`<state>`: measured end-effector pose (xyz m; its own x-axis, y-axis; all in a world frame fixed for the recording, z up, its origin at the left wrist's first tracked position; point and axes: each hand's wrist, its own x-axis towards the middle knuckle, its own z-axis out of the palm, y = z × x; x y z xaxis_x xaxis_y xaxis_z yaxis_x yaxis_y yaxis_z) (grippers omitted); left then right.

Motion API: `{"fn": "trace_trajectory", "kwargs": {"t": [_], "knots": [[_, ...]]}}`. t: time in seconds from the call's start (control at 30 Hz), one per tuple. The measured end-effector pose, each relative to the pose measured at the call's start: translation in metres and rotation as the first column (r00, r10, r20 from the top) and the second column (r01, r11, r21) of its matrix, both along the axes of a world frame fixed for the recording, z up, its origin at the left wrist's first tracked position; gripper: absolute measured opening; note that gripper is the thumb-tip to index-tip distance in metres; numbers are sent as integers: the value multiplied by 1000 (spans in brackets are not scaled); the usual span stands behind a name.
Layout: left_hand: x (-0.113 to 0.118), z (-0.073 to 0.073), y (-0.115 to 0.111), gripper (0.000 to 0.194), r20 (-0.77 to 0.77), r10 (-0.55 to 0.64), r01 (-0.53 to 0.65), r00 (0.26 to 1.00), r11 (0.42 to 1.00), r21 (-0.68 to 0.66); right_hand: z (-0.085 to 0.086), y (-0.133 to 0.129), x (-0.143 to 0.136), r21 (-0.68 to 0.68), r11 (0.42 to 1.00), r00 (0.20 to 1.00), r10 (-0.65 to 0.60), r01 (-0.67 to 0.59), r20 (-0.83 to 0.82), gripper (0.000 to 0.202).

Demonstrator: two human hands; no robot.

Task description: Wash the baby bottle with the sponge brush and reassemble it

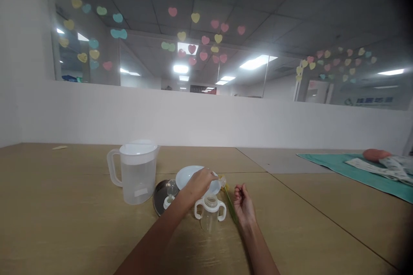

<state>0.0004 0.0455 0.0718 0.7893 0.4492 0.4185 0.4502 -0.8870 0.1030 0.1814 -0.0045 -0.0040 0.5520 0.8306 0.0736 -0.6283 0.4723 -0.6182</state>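
My left hand (pixel 201 181) reaches across a white bowl (pixel 187 176), its fingertips pinched on a small clear piece with yellow (pixel 222 181). A thin green stem (pixel 230 206) slants down from that piece, beside my right hand (pixel 244 206). The fingers of my right hand are curled, palm turned up; what they hold, if anything, is hidden. Between my forearms stands an open clear bottle (pixel 210 217) with two white handles. A white-based nipple piece (pixel 168 200) and a clear domed cap (pixel 172 187) lie on a round metal tray (pixel 158 197).
A translucent pitcher (pixel 137 180) holding clear liquid stands left of the tray. At the far right, a teal mat (pixel 335 167) bears patterned cloth (pixel 371 168) and a reddish object (pixel 376 154). A small pale flat piece (pixel 60 147) lies at the back left. Behind the table is a white wall (pixel 193 116).
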Motion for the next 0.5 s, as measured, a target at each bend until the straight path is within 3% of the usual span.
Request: {"fn": "trace_trajectory", "kwargs": {"t": [0.33,0.5], "knots": [[-15,1,22,36,148,-26,32,989,999,-37,-8,4,6,37,999,999,-32,34,-33,17],[-38,13,37,31,234,90,-82,968,996,-42,-12,-1,17,90,992,995,-82,86,-53,21]]}}
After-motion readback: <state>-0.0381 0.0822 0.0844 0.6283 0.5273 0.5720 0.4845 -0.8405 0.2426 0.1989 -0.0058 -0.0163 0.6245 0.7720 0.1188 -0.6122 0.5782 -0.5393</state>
